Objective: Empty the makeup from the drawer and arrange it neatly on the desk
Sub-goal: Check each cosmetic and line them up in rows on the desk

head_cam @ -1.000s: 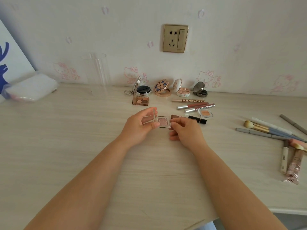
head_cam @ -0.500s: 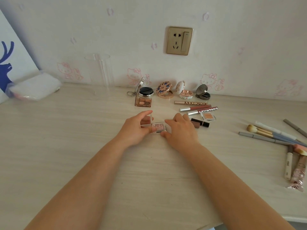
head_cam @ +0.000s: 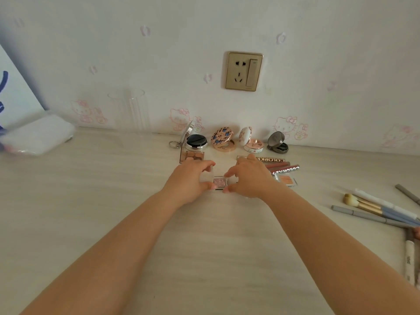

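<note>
The small pink eyeshadow case (head_cam: 220, 182) lies on the desk (head_cam: 113, 201) between both hands; the left hand (head_cam: 189, 178) and right hand (head_cam: 248, 178) pinch its ends. Its clear lid may snap shut or slip if squeezed unevenly.

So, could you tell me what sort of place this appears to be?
Probably a bedroom or dressing corner at home: a pale wood-grain desk against cartoon-cat wallpaper, a gold wall socket above it, and open compacts lined along the wall.
</note>
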